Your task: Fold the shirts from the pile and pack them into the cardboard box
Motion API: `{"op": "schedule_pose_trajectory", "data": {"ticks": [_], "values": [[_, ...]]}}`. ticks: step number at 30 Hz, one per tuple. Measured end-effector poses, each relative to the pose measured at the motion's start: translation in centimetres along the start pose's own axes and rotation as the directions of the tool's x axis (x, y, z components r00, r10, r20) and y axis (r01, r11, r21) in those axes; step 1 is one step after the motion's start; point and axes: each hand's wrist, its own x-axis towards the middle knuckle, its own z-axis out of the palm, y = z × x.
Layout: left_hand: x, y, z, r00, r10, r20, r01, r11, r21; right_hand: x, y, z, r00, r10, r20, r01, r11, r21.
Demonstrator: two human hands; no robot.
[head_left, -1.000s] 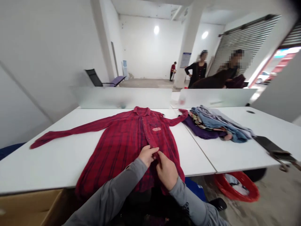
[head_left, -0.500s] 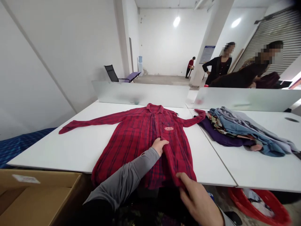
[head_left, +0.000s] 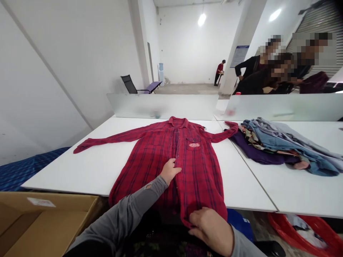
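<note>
This is looking like a bare industrial unit serving as a garment-sorting workroom: white tables (head_left: 80, 171) with frosted dividers (head_left: 163, 106) are standing on a concrete floor, a roller shutter (head_left: 316, 18) is closing one wall, and clothes are lying heaped (head_left: 281, 144) (more filling a red basket (head_left: 308, 230)).

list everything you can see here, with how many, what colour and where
shirt: one, red plaid, spread flat on the white table, hem over the near edge
clothes pile: one, blue, purple and mixed, on the table to the right
cardboard box: one, brown, open, lower left
basket: one, red, under the table at right
chair: one, black, by the far wall
people: several, dark clothes, behind the divider
left hand: flat on the shirt front
right hand: at the shirt's hem
</note>
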Motion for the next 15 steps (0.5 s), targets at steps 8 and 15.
{"op": "schedule_pose_trajectory", "data": {"ticks": [8,15], "values": [[4.9,0.3,1.1,0.996,-0.074,-0.058,0.078,0.995,0.067,2.7,0.8,4.5,0.989,-0.147,-0.004,0.136,0.923,-0.360],[7.4,-0.7,1.5,0.992,-0.034,-0.123,0.046,0.994,0.104,3.7,1.4,6.3,0.991,-0.132,-0.030,0.115,0.935,-0.336]]}}
